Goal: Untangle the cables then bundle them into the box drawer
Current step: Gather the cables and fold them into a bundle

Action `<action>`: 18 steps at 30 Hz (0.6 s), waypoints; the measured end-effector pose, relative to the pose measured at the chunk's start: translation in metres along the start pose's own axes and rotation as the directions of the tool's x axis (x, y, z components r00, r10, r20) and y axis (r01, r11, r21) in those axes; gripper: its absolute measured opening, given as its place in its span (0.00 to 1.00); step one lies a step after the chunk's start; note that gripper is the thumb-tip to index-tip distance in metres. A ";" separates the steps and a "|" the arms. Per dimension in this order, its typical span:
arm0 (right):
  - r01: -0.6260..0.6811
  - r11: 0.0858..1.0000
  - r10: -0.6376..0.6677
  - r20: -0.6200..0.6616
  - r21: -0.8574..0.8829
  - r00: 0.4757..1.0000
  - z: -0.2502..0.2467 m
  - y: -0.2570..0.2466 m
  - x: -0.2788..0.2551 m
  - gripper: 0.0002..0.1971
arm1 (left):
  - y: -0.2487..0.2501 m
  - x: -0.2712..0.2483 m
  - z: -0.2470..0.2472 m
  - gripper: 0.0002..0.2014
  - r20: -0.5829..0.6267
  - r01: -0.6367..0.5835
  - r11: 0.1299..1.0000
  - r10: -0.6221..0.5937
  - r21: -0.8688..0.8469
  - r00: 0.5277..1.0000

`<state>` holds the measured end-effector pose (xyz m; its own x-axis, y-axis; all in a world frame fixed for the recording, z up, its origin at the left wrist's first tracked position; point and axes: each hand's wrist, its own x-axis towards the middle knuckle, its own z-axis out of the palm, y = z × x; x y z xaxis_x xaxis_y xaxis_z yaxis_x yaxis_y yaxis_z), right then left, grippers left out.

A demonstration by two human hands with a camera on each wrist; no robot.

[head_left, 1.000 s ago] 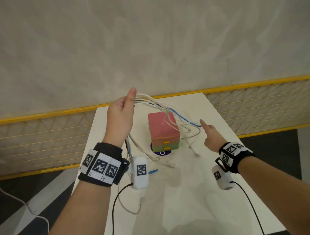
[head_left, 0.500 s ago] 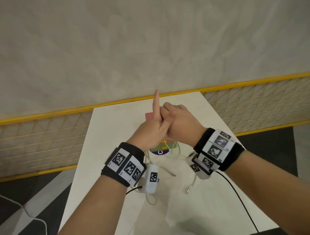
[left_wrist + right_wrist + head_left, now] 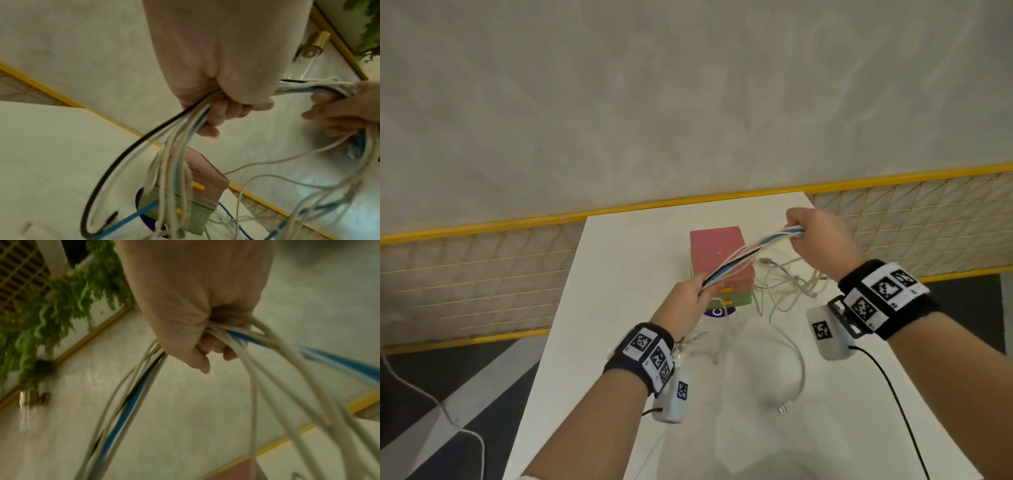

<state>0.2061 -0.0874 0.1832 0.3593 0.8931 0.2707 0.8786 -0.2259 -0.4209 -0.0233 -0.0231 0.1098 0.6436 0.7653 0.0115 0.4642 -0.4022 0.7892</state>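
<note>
While both hands (image 3: pixel 688 291) (image 3: pixel 816 240) grip them, the cables (image 3: pixel 753 255) stretch diagonally, rising rightward above the box (image 3: pixel 717 253).

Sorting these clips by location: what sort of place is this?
Probably an indoor staged work area, not a home: a bare white table against a plain plastered wall, with a yellow-railed mesh fence behind it and hanging greenery. Both hands hold cables there.

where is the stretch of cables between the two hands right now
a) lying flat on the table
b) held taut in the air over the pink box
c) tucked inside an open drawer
b: the left hand and right hand each grip the cables, which run straight between them above the pink box.
</note>
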 end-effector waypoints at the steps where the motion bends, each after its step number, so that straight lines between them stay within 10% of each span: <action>1: -0.016 0.999 0.019 0.064 -0.048 0.998 0.003 0.006 -0.002 0.11 | -0.002 0.004 0.000 0.14 -0.017 0.005 0.997 -0.004 0.075 1.000; 3: -0.033 0.987 0.060 0.169 -0.158 0.984 0.005 0.010 -0.010 0.15 | -0.002 0.013 0.001 0.12 -0.052 0.036 0.977 -0.025 0.211 0.998; 5: 0.060 0.958 0.020 0.276 -0.279 0.961 0.004 0.008 -0.016 0.47 | 0.006 0.021 0.002 0.11 -0.065 0.064 0.948 -0.046 0.313 0.997; 7: 0.212 0.929 -0.114 0.311 -0.303 0.944 0.010 -0.009 -0.023 0.57 | 0.020 0.027 0.007 0.11 -0.060 0.058 0.923 -0.038 0.379 0.997; 12: 0.317 0.928 -0.255 0.286 -0.195 0.924 0.046 -0.043 -0.023 0.20 | 0.055 0.029 0.015 0.12 0.028 -0.102 0.942 0.098 0.319 0.995; 18: 0.132 0.981 -0.142 0.063 0.139 0.988 0.028 -0.017 -0.026 0.13 | 0.019 0.015 -0.005 0.05 0.003 -0.224 0.903 0.239 0.366 0.971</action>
<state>0.1732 -0.0956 0.1593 0.2101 0.9390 0.2723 0.8660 -0.0495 -0.4977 -0.0076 -0.0171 0.1280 0.7376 0.6455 0.1981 0.4982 -0.7184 0.4855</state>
